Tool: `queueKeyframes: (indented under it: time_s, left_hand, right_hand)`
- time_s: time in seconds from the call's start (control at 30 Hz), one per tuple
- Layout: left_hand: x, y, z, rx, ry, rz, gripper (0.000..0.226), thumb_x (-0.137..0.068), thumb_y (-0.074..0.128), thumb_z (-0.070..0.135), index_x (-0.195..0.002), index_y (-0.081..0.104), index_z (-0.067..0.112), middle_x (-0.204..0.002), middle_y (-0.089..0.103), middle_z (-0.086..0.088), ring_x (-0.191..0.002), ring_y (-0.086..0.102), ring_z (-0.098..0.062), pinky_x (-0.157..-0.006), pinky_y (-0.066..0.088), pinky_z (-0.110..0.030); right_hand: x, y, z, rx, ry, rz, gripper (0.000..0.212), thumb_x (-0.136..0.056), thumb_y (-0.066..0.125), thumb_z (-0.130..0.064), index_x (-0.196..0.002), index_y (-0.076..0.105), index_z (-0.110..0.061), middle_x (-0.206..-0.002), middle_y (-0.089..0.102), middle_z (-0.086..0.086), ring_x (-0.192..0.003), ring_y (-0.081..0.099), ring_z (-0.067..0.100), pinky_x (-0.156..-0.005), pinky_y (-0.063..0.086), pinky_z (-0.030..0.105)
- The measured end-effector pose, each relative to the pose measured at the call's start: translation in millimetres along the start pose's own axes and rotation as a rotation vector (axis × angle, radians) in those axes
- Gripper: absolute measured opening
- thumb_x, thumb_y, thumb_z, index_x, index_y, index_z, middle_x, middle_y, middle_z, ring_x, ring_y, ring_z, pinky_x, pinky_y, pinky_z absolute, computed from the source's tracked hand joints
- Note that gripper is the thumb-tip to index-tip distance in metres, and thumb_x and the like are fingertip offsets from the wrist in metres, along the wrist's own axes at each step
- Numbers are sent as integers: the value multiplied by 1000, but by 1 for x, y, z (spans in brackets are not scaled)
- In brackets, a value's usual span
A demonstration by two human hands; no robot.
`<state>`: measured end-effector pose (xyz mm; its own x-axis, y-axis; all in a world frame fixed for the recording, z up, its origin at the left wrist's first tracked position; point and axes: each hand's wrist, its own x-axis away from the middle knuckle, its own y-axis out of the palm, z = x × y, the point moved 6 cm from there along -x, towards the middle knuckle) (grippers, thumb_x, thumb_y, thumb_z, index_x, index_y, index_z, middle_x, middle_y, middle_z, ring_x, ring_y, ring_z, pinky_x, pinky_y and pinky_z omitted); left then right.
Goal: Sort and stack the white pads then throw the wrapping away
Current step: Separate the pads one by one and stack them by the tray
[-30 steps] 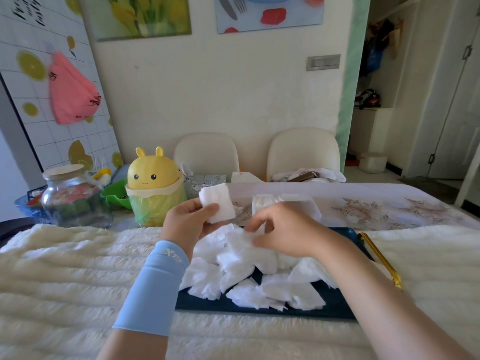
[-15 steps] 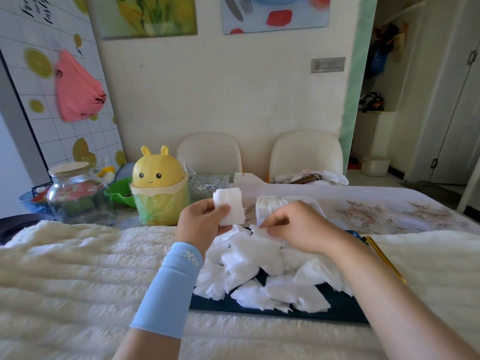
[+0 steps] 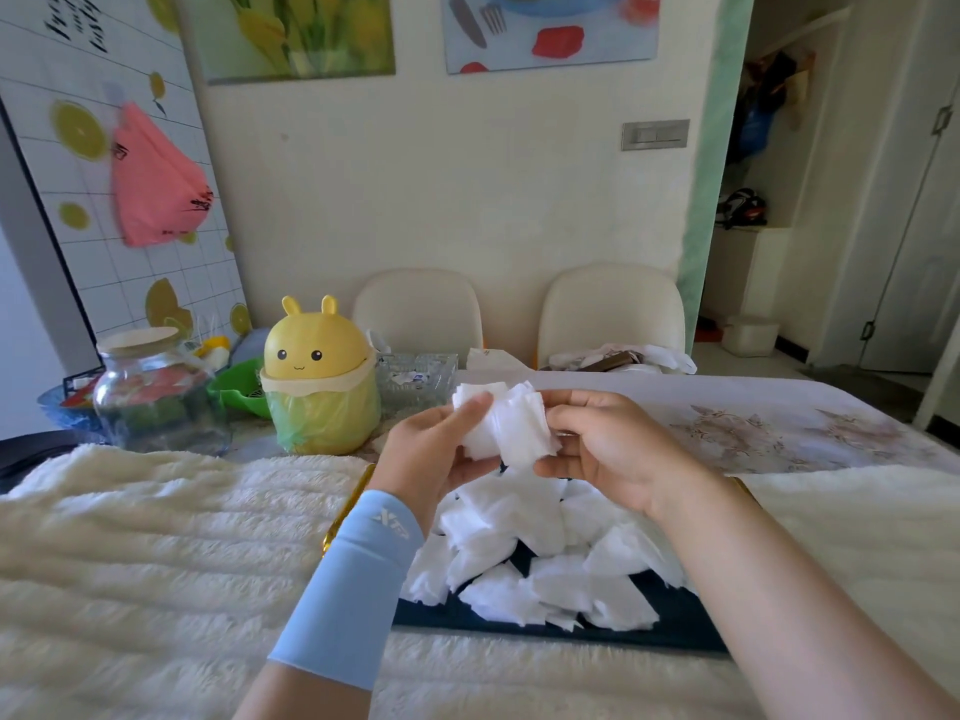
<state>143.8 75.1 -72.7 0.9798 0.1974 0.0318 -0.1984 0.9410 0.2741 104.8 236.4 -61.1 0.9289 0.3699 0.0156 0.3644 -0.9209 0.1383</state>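
One cream fleece cover (image 3: 156, 537) lies nearest me, across the near part of the counter (image 3: 779, 423). On it I log one dark tray (image 3: 675, 631) holding a loose heap of white pads (image 3: 519, 522), overlapping at all angles.

Above the heap are both hands. The left hand (image 3: 426, 454), forearm in a pale blue sleeve (image 3: 353, 589), has thumb and fingers curled on the left side of a small stack of pads (image 3: 511, 423). The right hand (image 3: 608, 454) pinches the stack's right side between thumb and fingers. The stack is held clear of the heap, its edges uneven.

Beyond, to the left:
- One yellow bunny-faced bin (image 3: 317, 350), lined with a green-yellow bag, domed lid on. I cannot see its contents.
- One glass jar (image 3: 156, 397) with a pale lid, its red and green contents blurred.
- One clear glass dish (image 3: 415, 379) beside the bin, holding scraps I cannot identify.

Farthest are two cream chairs (image 3: 421, 309) at the wall.
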Motion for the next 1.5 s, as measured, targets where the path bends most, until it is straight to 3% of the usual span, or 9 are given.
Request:
queueKeyframes:
  time_s: [0.13,0.27,0.43,0.57,0.73,1.1,1.33,1.4,1.5]
  left_hand:
    - [5,4,2,-130,92,12,24,-82,76,6,-106,70,2,-96,77,-10,-87,75,-23,-73,61,-29]
    - [4,5,4,-166,115,-7,22,-80,78,5,-101,71,6,-95,77,-8,-87,75,-22,-75,61,-31]
    - [2,7,-3,-43,26,-58,23,-90,70,17,-106,71,2,-100,76,-13,-91,74,-24,-76,61,-34]
    - [2,6,-7,49,-41,-47,21,-90,68,14,-104,71,-2,-95,76,-15,-80,74,-20,-65,61,-28]
    - [2,4,-5,64,-72,-83,17,-90,67,13,-99,71,-1,-90,75,-15,-72,73,-21,-61,61,-28]
    - [1,-2,-6,136,-127,4,13,-90,68,9,-101,69,1,-80,74,-9,-63,72,-17,-55,59,-27]
    - [-2,-9,-5,85,-74,46,20,-88,72,11,-105,68,1,-94,74,-14,-78,74,-23,-62,62,-32]
    - [0,-4,-4,52,-62,-2,18,-89,70,11,-103,70,0,-95,75,-15,-80,73,-24,-65,63,-33]
    - [2,4,-3,38,-49,-71,15,-93,65,10,-103,71,1,-99,75,-16,-83,73,-24,-64,62,-31]
  right_hand:
    - [2,2,-1,85,11,-33,27,-93,51,0,-109,73,-3,-88,71,17,-76,68,25,-60,58,34]
    - [3,-6,-4,287,6,61,25,-90,68,-33,-96,76,-11,-82,70,7,-71,65,19,-59,52,30]
    - [5,-4,-8,345,-107,112,16,-84,81,-21,-98,75,-15,-90,77,3,-69,67,11,-52,50,24]
    - [12,-5,-31,697,-497,250,30,-76,87,-23,-99,70,-33,-98,64,-14,-74,57,7,-70,46,15]
    - [14,11,-31,989,-546,53,29,-77,85,-37,-105,75,-38,-101,55,-22,-86,53,2,-76,43,18]
    - [15,0,-38,727,-534,85,8,-78,86,-22,-78,78,-25,-88,74,-10,-65,56,-2,-65,39,10]
    - [14,-16,-44,317,-430,133,10,-87,76,-14,-96,76,-10,-95,72,25,-76,62,26,-79,58,47]
    - [13,-10,-42,362,-401,88,11,-85,78,-13,-95,76,-9,-89,71,26,-68,59,25,-63,54,39]
    - [13,-1,-37,550,-405,77,8,-83,81,-13,-90,78,-14,-73,75,-1,-57,60,9,-55,47,21]
